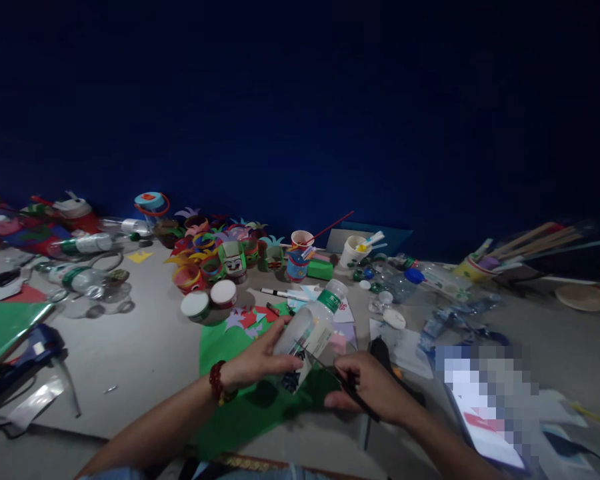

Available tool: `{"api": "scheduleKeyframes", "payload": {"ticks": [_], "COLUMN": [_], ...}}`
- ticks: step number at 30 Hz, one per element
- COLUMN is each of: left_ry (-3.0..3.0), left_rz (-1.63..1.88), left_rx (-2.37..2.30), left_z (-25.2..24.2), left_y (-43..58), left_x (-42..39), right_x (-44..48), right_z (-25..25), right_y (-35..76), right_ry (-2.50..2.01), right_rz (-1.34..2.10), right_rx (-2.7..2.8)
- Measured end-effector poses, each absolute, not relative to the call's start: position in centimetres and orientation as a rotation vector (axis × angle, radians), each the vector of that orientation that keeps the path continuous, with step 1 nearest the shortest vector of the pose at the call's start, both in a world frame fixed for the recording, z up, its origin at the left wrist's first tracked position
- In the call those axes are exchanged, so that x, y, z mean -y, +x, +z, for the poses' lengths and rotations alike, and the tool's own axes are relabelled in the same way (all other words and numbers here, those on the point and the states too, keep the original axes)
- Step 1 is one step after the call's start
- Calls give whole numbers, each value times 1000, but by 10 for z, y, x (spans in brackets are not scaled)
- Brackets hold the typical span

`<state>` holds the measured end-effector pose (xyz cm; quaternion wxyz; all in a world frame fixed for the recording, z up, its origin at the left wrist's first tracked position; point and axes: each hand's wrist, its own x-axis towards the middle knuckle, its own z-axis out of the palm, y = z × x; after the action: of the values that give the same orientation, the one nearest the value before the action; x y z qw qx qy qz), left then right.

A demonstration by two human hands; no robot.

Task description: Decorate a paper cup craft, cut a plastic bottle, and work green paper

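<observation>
My left hand is wrapped round a clear plastic bottle with a green-and-white label, tilted with its neck away from me to the right. A dark red bead bracelet circles that wrist. In my right hand is a pair of scissors with dark handles, my fingers closed on them. Their thin blades reach across the label side of the bottle; whether they have cut into it I cannot tell. Beneath both lies a green sheet, with red and lilac paper scraps at its far edge.
Colourful decorated paper cups crowd the back of the table. Two lidded tubs stand left of the bottle. Plastic bottles lie at left, a blue glue gun nearer me. At right are a lit phone and a cup of sticks.
</observation>
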<state>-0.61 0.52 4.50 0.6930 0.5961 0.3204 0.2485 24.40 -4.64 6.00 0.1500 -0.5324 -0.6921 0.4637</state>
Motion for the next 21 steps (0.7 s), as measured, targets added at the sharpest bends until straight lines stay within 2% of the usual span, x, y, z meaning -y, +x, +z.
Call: {"api": "scheduleKeyframes", "payload": {"ticks": [9,21], "left_ry": [1281,1518], "left_rz": [586,568], "left_rx": [-689,-725], "left_z": [41,62], "left_y": [-8,-17], "left_x": [-6,-7], "right_x": [53,63], "right_z": [69,65], "right_y": [241,241], "right_ry": [-1651,-1770], "right_rz": [1266,1176], "right_rx": [1952,2001]}}
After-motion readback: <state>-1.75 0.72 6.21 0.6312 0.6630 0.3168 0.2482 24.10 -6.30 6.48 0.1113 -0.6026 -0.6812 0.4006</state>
